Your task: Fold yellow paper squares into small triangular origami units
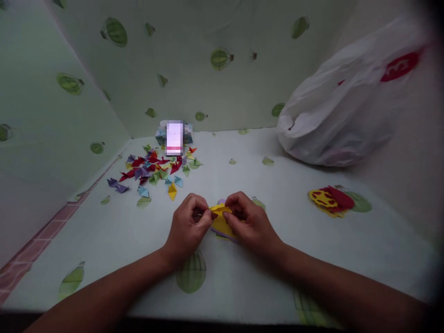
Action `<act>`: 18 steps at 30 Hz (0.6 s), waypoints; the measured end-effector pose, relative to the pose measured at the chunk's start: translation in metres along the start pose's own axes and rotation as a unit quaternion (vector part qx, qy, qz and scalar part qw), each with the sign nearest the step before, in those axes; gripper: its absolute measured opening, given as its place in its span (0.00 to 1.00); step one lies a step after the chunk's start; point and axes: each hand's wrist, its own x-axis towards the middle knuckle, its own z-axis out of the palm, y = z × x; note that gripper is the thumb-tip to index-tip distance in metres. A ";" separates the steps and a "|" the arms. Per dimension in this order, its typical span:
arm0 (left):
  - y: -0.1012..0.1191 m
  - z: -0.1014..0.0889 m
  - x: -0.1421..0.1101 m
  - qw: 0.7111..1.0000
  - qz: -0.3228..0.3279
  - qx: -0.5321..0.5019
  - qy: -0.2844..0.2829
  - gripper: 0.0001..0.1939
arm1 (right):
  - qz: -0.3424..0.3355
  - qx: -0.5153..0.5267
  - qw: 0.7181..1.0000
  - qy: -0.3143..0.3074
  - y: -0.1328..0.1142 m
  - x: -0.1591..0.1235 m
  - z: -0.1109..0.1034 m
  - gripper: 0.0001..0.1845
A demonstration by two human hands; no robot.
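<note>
Between my hands, at the middle of the table, is a small piece of yellow paper (222, 225) that looks partly folded. My left hand (189, 225) pinches its left edge between thumb and fingertips. From the other side my right hand (252, 223) grips it, the thumb pressed on its face and the fingers curled behind. Purple edges show just under and behind the yellow; I cannot tell whether they belong to separate sheets. The exact folds are too small to make out and partly covered by my fingers.
A heap of small folded paper shapes (152, 169) in several colours lies at the back left, before a lit, blurred screen (174, 136) and a box (188, 133). Yellow and red paper cutouts (324, 199) lie to the right. A full white plastic bag (333, 120) stands behind them.
</note>
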 end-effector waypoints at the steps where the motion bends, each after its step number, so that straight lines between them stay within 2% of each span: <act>1: 0.000 0.000 0.000 1.000 -0.007 -0.009 0.003 0.05 | 0.004 0.006 1.000 -0.001 0.000 0.000 0.000 0.04; 6: 0.006 0.003 0.002 0.989 -0.098 -0.109 0.028 0.08 | 0.005 0.078 0.997 -0.020 0.005 0.000 0.003 0.12; 18: 0.008 0.006 -0.009 0.954 -0.208 -0.215 -0.018 0.11 | 0.068 0.189 0.980 -0.021 0.005 0.004 0.005 0.10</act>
